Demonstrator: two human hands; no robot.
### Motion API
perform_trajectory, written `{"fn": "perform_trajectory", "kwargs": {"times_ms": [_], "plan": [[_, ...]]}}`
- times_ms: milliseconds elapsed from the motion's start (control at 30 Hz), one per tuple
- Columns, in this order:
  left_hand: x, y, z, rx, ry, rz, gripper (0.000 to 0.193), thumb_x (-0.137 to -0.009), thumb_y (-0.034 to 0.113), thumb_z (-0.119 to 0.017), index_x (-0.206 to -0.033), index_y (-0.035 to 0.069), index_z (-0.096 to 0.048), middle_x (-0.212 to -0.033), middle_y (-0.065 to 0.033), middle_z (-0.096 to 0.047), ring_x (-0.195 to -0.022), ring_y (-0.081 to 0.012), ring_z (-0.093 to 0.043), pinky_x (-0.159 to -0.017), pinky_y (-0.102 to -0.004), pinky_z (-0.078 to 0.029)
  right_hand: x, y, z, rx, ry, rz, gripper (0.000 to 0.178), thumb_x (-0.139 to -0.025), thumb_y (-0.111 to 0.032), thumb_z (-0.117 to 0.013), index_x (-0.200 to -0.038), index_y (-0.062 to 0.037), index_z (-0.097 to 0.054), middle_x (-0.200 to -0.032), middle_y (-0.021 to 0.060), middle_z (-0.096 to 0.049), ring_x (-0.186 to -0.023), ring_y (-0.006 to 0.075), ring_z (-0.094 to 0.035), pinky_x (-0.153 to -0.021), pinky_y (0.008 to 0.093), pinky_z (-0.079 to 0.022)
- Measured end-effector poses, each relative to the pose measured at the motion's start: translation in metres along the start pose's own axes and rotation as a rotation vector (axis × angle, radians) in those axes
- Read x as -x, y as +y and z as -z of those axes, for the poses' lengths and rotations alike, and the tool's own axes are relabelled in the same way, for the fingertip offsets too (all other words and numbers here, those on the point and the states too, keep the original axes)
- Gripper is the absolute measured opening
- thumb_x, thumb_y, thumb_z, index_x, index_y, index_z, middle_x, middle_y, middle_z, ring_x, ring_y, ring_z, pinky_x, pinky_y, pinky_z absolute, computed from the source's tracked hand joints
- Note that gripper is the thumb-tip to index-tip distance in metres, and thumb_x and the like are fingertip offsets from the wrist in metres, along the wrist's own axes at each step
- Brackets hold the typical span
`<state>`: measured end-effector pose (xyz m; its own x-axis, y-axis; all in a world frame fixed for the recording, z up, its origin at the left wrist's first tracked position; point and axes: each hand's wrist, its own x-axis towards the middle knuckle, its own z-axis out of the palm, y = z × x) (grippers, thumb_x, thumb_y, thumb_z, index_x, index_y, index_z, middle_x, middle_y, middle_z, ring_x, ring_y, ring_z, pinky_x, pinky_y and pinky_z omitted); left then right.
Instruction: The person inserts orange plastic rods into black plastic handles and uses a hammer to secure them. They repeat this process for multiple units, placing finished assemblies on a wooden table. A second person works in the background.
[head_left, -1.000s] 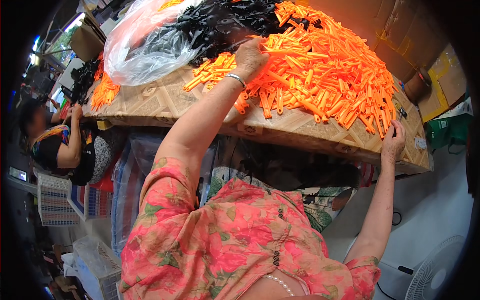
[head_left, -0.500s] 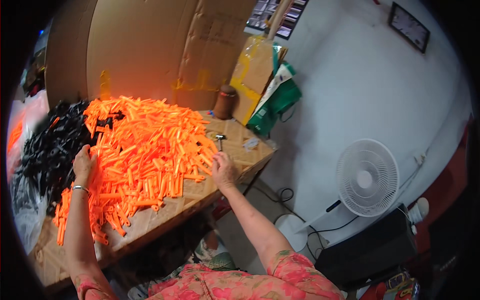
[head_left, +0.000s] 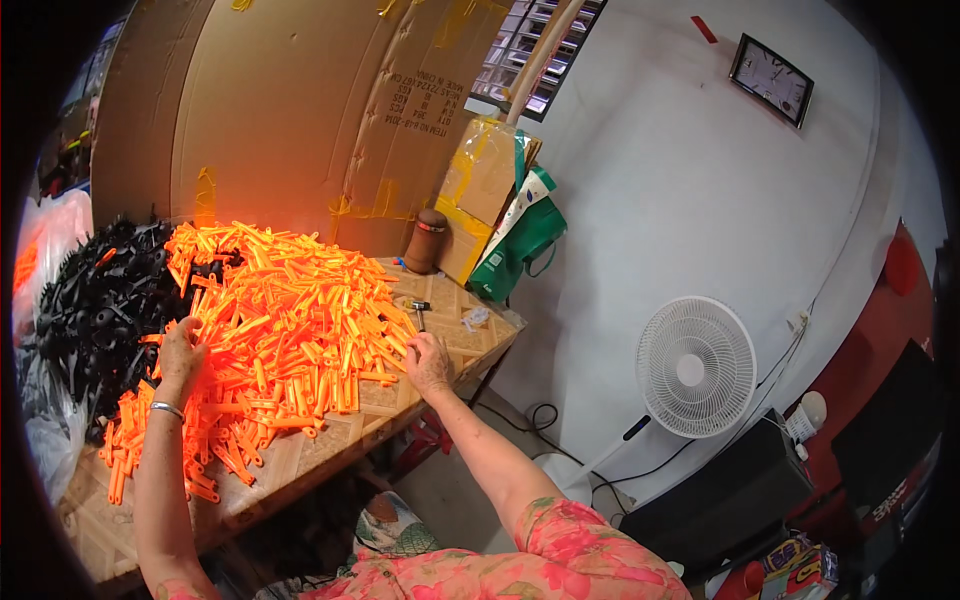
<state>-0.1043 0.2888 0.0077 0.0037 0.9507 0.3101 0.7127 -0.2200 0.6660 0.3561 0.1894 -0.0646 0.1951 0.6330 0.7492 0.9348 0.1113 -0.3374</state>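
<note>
A broad heap of bright orange plastic strips (head_left: 290, 310), narrow and with holes at the ends, covers much of the wooden-patterned table (head_left: 385, 412). My left hand (head_left: 180, 358), a metal band at its wrist, rests against the heap's left side, fingers bent but apart. Left of it lies a pile of black plastic parts (head_left: 100, 315). At the heap's right edge is my right hand (head_left: 430, 363), its fingers curled together; what they hold, if anything, is hidden. Just beyond those fingers lies a small hammer (head_left: 420, 307), its handle end close to or under them.
Tall cardboard (head_left: 270, 120) stands behind the heap. A brown jar (head_left: 426, 241), a taped carton (head_left: 478, 190) and a green bag (head_left: 525, 245) are at the table's far right. Clear plastic bags (head_left: 55, 400) sit at the left. A white fan (head_left: 695, 368) stands on the floor to the right.
The whole view has shifted, so the table and hands appear lower and more to the left. Both hands stay at the same sides of the orange heap.
</note>
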Motion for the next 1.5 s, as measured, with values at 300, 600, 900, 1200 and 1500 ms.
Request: {"fn": "perform_trajectory", "kwargs": {"times_ms": [300,600,900,1200,1500], "plan": [[-0.004,-0.046,-0.001,0.017,0.167,-0.27,0.034,-0.073,0.018,-0.065,-0.104,0.004,-0.069,-0.073,-0.0184,-0.066,-0.067,-0.0306,-0.066,-0.062,-0.0394,-0.049,-0.016,-0.032,0.001,-0.038,-0.163,-0.206,0.017,-0.09,-0.023,-0.058,-0.098,-0.0079,-0.059,-0.097,0.0152,-0.062,-0.09,0.036,-0.061,-0.077,0.0457,-0.049],[0.042,-0.067,0.056,-0.121,0.332,-0.08,0.029,-0.082,0.018,-0.07,-0.109,0.005,-0.07,-0.089,-0.0099,-0.074,-0.079,-0.0193,-0.071,-0.071,-0.0312,-0.055,-0.016,0.036,-0.001,0.002,-0.131,0.17,0.013,-0.09,-0.008,-0.059,-0.099,-0.0026,-0.067,-0.107,0.013,-0.065,-0.1,0.0299,-0.062,-0.089,0.0369,-0.049],[0.05,-0.112,0.104,-0.26,0.701,0.136,0.037,-0.078,0.019,-0.074,-0.113,0.008,-0.064,-0.078,-0.0041,-0.069,-0.071,-0.0185,-0.067,-0.071,-0.0315,-0.055,-0.018,0.024,0.002,0.035,-0.22,0.148,0.019,-0.095,-0.012,-0.057,-0.107,-0.0006,-0.066,-0.116,0.0136,-0.064,-0.108,0.0313,-0.06,-0.093,0.0398,-0.047],[0.03,-0.113,0.104,-0.662,0.542,-0.009,0.048,-0.07,0.024,-0.082,-0.112,0.011,-0.062,-0.107,-0.0115,-0.06,-0.104,-0.0311,-0.059,-0.087,-0.0386,-0.05,-0.016,0.029,0.008,-0.02,-0.293,0.079,0.025,-0.1,-0.018,-0.052,-0.112,0.0011,-0.065,-0.122,0.0117,-0.061,-0.114,0.0271,-0.058,-0.095,0.0376,-0.046],[0.032,-0.125,0.117,-0.465,0.762,-0.111,0.033,-0.073,0.014,-0.079,-0.099,0.005,-0.062,-0.094,-0.0126,-0.067,-0.088,-0.0308,-0.066,-0.078,-0.0372,-0.052,-0.017,0.024,0.007,-0.059,-0.29,0.066,0.025,-0.1,-0.017,-0.053,-0.111,0.0018,-0.065,-0.12,0.0116,-0.063,-0.113,0.0274,-0.059,-0.095,0.0364,-0.046]]}}
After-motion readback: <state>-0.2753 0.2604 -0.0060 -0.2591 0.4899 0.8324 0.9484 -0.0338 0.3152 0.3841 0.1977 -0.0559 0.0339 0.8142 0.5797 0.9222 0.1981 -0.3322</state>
